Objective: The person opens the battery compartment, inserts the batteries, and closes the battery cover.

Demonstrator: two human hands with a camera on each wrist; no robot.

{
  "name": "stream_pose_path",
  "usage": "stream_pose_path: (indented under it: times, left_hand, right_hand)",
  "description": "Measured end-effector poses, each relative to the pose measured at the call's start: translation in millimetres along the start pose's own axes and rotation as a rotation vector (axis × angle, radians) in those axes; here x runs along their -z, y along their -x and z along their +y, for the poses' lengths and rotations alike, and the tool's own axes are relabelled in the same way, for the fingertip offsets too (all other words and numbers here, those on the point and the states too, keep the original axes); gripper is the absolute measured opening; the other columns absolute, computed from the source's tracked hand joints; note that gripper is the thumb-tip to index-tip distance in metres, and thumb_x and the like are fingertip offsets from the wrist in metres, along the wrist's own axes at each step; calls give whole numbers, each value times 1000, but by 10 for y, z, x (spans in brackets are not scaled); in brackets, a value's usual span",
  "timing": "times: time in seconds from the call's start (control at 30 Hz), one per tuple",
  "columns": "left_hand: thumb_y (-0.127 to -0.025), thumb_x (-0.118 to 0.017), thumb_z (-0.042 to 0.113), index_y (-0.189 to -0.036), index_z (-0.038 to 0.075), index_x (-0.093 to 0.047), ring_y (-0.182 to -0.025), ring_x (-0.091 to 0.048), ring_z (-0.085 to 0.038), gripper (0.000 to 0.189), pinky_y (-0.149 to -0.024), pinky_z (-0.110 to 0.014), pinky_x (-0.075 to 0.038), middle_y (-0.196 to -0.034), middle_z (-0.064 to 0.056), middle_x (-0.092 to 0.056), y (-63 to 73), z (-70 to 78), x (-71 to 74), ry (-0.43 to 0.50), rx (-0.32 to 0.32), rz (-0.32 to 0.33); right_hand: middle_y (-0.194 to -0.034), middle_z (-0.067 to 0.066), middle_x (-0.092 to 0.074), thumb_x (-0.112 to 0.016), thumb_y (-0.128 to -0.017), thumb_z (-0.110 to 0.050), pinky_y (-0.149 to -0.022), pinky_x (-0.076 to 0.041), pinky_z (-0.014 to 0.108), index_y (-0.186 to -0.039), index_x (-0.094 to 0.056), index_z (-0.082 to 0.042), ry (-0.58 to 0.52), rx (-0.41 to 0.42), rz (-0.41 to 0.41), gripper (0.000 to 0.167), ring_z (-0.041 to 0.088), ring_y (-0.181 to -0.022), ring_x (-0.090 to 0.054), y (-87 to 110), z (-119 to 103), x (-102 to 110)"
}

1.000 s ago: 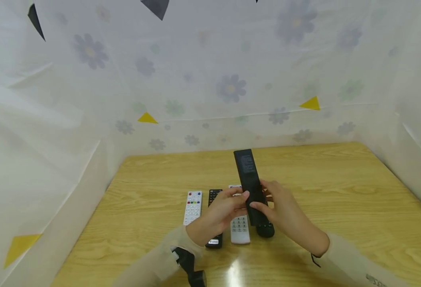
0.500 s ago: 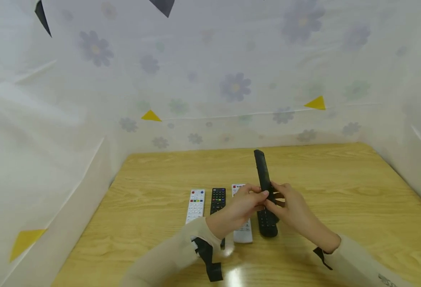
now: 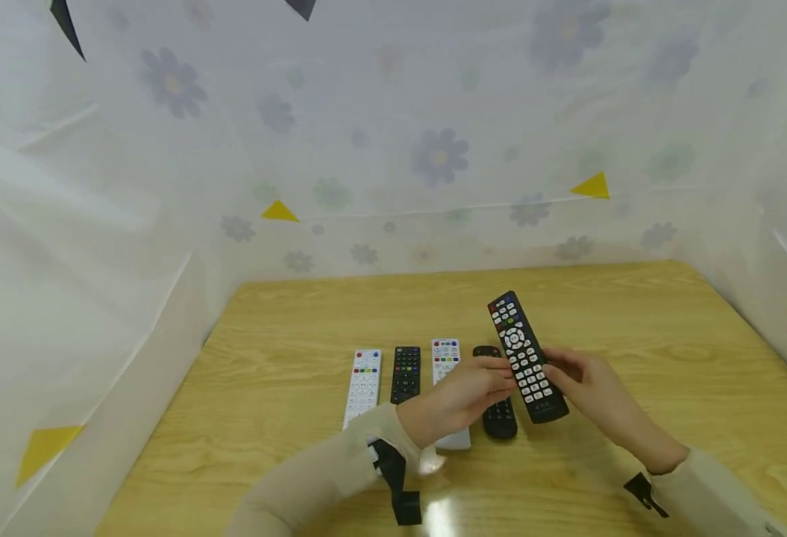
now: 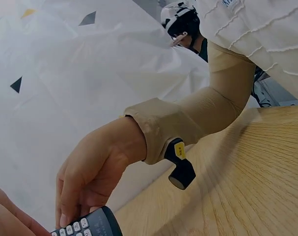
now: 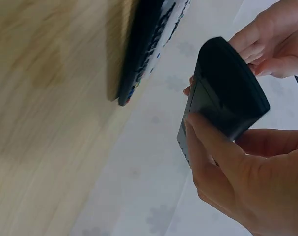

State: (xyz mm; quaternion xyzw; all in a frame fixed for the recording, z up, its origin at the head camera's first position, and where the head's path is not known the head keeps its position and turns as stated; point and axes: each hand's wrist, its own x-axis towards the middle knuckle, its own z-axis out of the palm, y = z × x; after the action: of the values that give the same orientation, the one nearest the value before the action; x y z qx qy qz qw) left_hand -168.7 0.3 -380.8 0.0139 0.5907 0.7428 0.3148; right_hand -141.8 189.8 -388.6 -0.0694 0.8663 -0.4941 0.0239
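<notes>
A black remote control with white buttons is held tilted above the table, its button face up. Its lower end is pinched by my right hand, thumb on the front edge. My left hand reaches to the remote's left edge with straight fingers, some hidden behind it. In the right wrist view, the rounded end of the remote lies above my right hand, with my left hand behind. The left wrist view catches only part of the remote.
On the wooden table lie a white remote, a black remote, another white remote and a rounded black remote in a row. My left forearm partly covers them. White flowered sheeting surrounds the table.
The held remote has turned from back side up, through edge-on, to buttons up, and shifted right. My left thumb has come off its surface. My right hand has moved right.
</notes>
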Motion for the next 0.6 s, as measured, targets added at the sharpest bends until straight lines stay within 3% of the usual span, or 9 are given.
stream_pose_path:
  times: [0.3,0.47,0.6]
  left_hand:
    - [-93,-44,-12,-140,-17,-31,-130,-41,-30,49,-111,-41,-33,-139,-23,-43,-105,-79,-85,-30,109,-45]
    - [-89,-46,-14,-139,-18,-33,-133,-37,-32,51,-112,-45,-30,-143,-24,-39,-212,-140,-149,-43,172,-35]
    - [-86,-47,-16,-135,-18,-37,-125,-43,-26,49,-112,-43,-31,-133,-20,-47,-301,-171,-186,-53,191,-21]
  right_hand:
    - [-113,34,-58,-51,-97,2,-74,-58,29,-124,-43,27,-98,-83,-115,37,21,-92,-65,-32,261,114]
    - [-108,32,-60,-47,-97,6,-75,-58,34,-122,-38,31,-136,-188,-211,36,26,-93,-65,-92,379,162]
    - [-106,30,-60,-46,-97,7,-76,-58,36,-121,-38,32,-131,-249,-238,36,25,-92,-65,-157,440,177]
